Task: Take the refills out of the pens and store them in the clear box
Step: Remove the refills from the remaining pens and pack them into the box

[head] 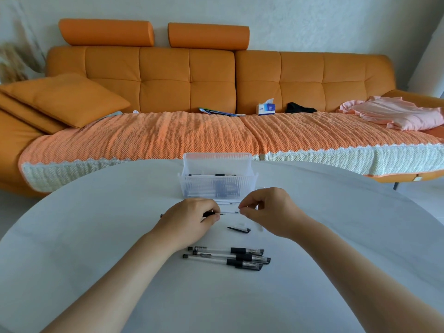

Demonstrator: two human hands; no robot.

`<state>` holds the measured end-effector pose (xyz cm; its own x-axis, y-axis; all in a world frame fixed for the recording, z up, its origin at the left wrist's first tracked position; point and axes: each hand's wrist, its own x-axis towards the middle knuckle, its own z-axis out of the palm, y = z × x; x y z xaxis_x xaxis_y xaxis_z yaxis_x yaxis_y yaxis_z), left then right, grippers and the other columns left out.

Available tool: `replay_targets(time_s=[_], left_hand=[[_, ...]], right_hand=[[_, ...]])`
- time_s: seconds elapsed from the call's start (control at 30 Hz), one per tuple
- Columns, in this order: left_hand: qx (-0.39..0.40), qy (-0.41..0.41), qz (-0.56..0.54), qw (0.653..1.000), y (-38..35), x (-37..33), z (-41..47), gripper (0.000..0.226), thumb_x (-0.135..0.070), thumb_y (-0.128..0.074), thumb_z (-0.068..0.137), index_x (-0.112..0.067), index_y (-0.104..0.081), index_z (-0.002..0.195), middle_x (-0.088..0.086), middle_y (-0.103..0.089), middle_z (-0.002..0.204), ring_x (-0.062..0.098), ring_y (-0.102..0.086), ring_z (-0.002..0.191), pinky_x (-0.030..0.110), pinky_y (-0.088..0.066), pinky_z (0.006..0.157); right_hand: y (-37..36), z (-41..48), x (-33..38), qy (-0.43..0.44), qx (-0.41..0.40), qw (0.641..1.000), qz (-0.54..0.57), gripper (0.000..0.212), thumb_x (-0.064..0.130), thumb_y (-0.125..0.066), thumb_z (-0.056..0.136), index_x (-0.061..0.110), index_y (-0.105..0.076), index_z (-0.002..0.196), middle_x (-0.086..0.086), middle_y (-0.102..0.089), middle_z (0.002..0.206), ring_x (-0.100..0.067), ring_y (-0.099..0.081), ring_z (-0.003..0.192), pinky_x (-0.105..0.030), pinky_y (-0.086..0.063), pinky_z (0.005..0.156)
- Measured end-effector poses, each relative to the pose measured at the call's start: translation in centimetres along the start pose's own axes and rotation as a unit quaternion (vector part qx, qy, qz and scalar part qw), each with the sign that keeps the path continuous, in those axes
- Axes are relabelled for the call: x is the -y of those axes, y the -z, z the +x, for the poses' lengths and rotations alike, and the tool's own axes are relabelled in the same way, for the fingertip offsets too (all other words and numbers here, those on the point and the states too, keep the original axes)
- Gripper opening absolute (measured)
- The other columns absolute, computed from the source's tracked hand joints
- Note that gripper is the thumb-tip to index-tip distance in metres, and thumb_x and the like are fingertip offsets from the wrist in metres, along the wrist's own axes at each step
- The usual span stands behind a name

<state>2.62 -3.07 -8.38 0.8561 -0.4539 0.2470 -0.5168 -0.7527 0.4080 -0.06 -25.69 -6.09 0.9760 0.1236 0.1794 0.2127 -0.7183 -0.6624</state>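
Refill tube [230,212] of thin clear plastic runs left-to-right between the hands, left hand [192,217] curled round the black-grip pen barrel [207,214], right hand [271,210] pinching the tube's free end, and the ribbed clear plastic box [216,188] sits just behind both, long side pretty much parallel.

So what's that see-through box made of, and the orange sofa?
The clear ribbed box looks like hard plastic: see-through, ridged walls. The orange tufted sofa looks like smooth leather or imitation, from its sheen and stitched panels; I cannot tell which.
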Motion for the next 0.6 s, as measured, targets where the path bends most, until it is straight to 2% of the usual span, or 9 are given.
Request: replay_targets(time_s=[0.1, 0.17, 0.23, 0.27, 0.37, 0.47, 0.53, 0.6], left_hand=[[-0.005, -0.003, -0.009, 1.0, -0.11, -0.35, 0.05, 0.008, -0.037, -0.057, 0.094, -0.035, -0.064, 0.095, -0.023, -0.06, 0.086, -0.003, -0.055, 0.077, 0.021, -0.044, 0.068], [-0.01, -0.003, -0.018, 1.0, -0.17, -0.45, 0.05, 0.008, -0.038, -0.057, 0.094, -0.035, -0.064, 0.095, -0.025, -0.059, 0.085, -0.002, -0.056, 0.079, 0.024, -0.048, 0.071], [-0.016, -0.001, -0.027, 1.0, -0.28, -0.44, 0.07, 0.008, -0.039, -0.058, 0.093, -0.035, -0.064, 0.096, -0.025, -0.061, 0.086, 0.0, -0.058, 0.082, 0.029, -0.051, 0.074], [-0.019, -0.001, -0.03, 0.999, -0.33, -0.44, 0.07, 0.008, -0.039, -0.058, 0.093, -0.035, -0.064, 0.095, -0.025, -0.061, 0.087, 0.0, -0.058, 0.083, 0.031, -0.052, 0.075], [-0.024, -0.007, -0.039, 0.999, -0.45, -0.38, 0.1, 0.006, -0.038, -0.059, 0.093, -0.035, -0.065, 0.094, -0.023, -0.063, 0.088, 0.001, -0.059, 0.084, 0.035, -0.053, 0.076], [-0.023, -0.013, -0.04, 0.999, -0.5, -0.38, 0.08, 0.007, -0.038, -0.059, 0.093, -0.035, -0.065, 0.095, -0.023, -0.063, 0.089, 0.002, -0.06, 0.084, 0.035, -0.053, 0.076], [-0.021, -0.013, -0.043, 0.999, -0.51, -0.42, 0.09, 0.007, -0.038, -0.059, 0.093, -0.035, -0.065, 0.095, -0.023, -0.063, 0.089, 0.002, -0.06, 0.083, 0.035, -0.053, 0.075], [-0.021, -0.014, -0.047, 0.999, -0.54, -0.52, 0.11, 0.007, -0.039, -0.059, 0.093, -0.035, -0.065, 0.095, -0.023, -0.063, 0.089, 0.002, -0.06, 0.083, 0.036, -0.053, 0.075]], right_hand=[[0.11, -0.1, 0.06, -0.018, 0.0, 0.999, 0.033, 0.018, 0.024, -0.072, 0.088, 0.034, -0.069, 0.074, 0.015, -0.067, 0.07, -0.005, -0.054, 0.05, -0.016, -0.045, 0.048], [0.22, -0.09, 0.13, -0.041, 0.009, 0.998, 0.053, 0.015, 0.022, -0.068, 0.091, 0.029, -0.07, 0.078, 0.008, -0.069, 0.065, -0.009, -0.054, 0.045, -0.024, -0.047, 0.045], [0.33, 0.02, 0.11, -0.05, 0.014, 0.997, 0.064, 0.014, 0.018, -0.062, 0.095, 0.024, -0.073, 0.088, 0.0, -0.071, 0.071, -0.013, -0.057, 0.045, -0.035, -0.052, 0.05], [0.36, 0.06, 0.11, -0.048, 0.015, 0.997, 0.065, 0.016, 0.015, -0.059, 0.096, 0.021, -0.073, 0.093, 0.002, -0.07, 0.072, -0.012, -0.057, 0.045, -0.035, -0.053, 0.052], [0.27, -0.02, 0.15, -0.025, 0.021, 0.999, 0.015, 0.02, 0.016, -0.053, 0.1, 0.023, -0.071, 0.105, 0.015, -0.057, 0.065, -0.008, -0.054, 0.043, -0.024, -0.051, 0.051], [-0.11, -0.05, 0.03, -0.026, 0.031, 0.999, 0.01, 0.022, 0.015, -0.055, 0.1, 0.026, -0.07, 0.112, 0.014, -0.058, 0.06, -0.006, -0.051, 0.039, -0.019, -0.046, 0.047], [-0.4, -0.03, -0.05, -0.029, 0.024, 0.999, 0.028, 0.023, 0.015, -0.065, 0.094, 0.025, -0.07, 0.113, 0.015, -0.066, 0.072, -0.006, -0.052, 0.041, -0.013, -0.04, 0.044], [-0.6, 0.02, 0.04, -0.033, 0.013, 0.999, 0.028, 0.017, 0.017, -0.073, 0.088, 0.025, -0.073, 0.103, 0.013, -0.068, 0.086, -0.002, -0.055, 0.046, -0.008, -0.038, 0.045]])
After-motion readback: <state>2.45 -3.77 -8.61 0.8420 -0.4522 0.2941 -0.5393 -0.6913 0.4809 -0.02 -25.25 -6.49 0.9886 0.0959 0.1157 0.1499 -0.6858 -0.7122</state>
